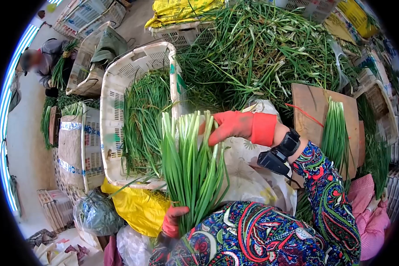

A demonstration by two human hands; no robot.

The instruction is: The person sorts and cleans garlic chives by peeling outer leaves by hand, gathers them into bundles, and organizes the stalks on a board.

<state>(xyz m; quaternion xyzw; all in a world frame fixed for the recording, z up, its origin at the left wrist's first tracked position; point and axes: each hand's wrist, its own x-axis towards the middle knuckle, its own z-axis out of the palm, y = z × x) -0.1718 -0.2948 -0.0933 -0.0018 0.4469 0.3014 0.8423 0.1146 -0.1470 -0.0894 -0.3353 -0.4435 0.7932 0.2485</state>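
Note:
A bunch of chives [186, 170] stands roughly upright in front of me, pale stem ends up and green leaves down. Low on the leaves, my left hand [175, 220] in a red-orange glove is wrapped round the bunch. At the top right, my right hand [235, 126], gloved alike, pinches some of the pale stems between thumb and fingers; part of its fingers is hidden behind them. Just behind the bunch is a white plastic crate [107, 146] with loose chives [144, 115] in it. Another bunch of chives [335, 128] lies on a brown board [308, 104] to the right.
A large heap of loose chives [270, 48] spreads behind my hands. Yellow plastic [139, 208] lies under the crate's front edge. On the left are more crates [93, 148] and a clear plastic bag [97, 213]. A co-worker [48, 57] with greens sits at far left.

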